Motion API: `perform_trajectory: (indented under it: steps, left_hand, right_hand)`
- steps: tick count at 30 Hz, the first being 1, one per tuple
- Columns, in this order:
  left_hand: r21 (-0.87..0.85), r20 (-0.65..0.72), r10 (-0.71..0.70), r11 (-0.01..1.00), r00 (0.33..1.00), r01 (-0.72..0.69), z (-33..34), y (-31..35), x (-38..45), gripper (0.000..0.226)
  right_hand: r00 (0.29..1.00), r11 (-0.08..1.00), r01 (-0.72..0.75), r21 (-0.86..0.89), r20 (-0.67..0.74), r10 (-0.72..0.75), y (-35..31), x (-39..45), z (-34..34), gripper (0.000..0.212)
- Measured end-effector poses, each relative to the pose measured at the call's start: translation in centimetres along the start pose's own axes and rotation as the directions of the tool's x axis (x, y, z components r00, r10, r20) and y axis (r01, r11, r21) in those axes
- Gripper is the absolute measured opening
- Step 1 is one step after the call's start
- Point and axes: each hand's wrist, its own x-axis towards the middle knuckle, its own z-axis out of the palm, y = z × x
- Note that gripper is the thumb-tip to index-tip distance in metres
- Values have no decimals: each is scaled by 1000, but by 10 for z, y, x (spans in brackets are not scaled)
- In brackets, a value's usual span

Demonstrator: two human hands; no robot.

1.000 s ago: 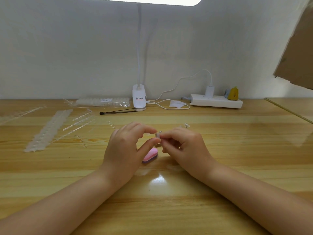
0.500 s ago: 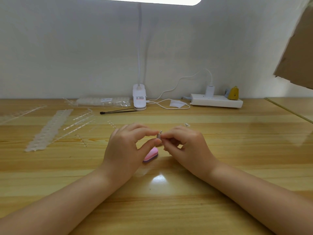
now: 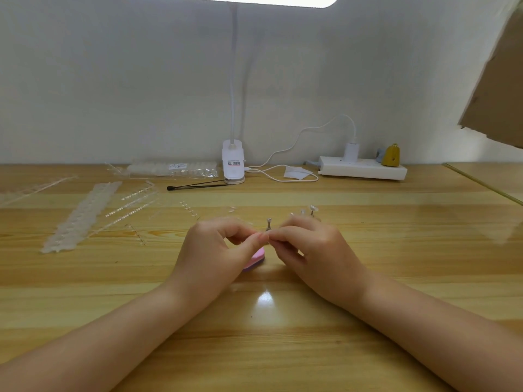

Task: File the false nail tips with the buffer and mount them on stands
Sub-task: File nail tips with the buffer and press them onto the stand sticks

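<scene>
Both hands meet at the middle of the wooden table. My right hand pinches a small metal nail stand whose stem sticks up above the fingertips. My left hand curls in from the left, its thumb and forefinger touching the same spot; a nail tip there is too small to make out. The pink buffer lies on the table under my left thumb, mostly hidden. Behind my right hand stand two more stands with clear tips on top.
Clear strips of nail tips and empty plastic sprues lie at the left. At the back are a bag of tips, a clip lamp base, a black stick and a white power strip with cable.
The stand has shifted slightly upward in my right fingers. My left thumb and forefinger have closed in on it. The arms have barely moved.
</scene>
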Motion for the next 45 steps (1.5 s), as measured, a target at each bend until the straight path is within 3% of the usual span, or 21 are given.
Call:
perform_trajectory:
  steps: [7, 11, 16, 20, 27, 29, 32, 34, 41, 43, 45]
  left_hand:
    - [20, 6, -7, 1000, 1000, 7, 0, 3, -1, 7]
    - [-26, -12, -17, 1000, 1000, 17, -1, 4, 3, 9]
    - [109, -93, -39, 993, 995, 49, -4, -5, 7, 25]
    - [103, -97, -78, 991, 992, 88, -2, -4, 8, 31]
    - [206, -84, -130, 968, 988, 145, -3, -8, 10, 27]
    - [376, -83, -195, 902, 977, 212, -8, -12, 15, 26]
    - [785, -68, -286, 577, 956, 228, -18, -21, 22, 37]
    - [858, -40, -334, 471, 942, 203, -23, -26, 24, 42]
    - [868, 4, -286, 476, 958, 139, -24, -28, 27, 37]
    - [831, -20, -265, 531, 964, 163, -24, -29, 27, 33]
    - [733, -65, -218, 652, 974, 195, -25, -30, 26, 23]
  right_hand:
    - [1000, 1000, 27, -12, 15, -27, 2, -3, 0, 12]
    - [987, 983, -143, 114, -52, 150, -1, 3, 4, 6]
    - [895, 888, -421, 187, -72, 439, 7, 7, 4, 3]
    - [833, 829, -553, 82, 26, 553, 15, 9, 6, 8]
    - [781, 784, -612, -103, 73, 620, 23, 10, 11, 18]
    - [776, 779, -615, -118, 81, 625, 22, 11, 10, 18]
    - [768, 771, -631, -86, 77, 636, 19, 9, 7, 19]
    - [775, 778, -626, -52, 69, 628, 15, 8, 5, 21]
    - [820, 826, -560, -68, 95, 564, 2, 7, 1, 23]
    - [821, 825, -562, -57, 88, 565, 1, 7, -1, 23]
    - [828, 831, -554, -40, 81, 555, 0, 7, -2, 23]
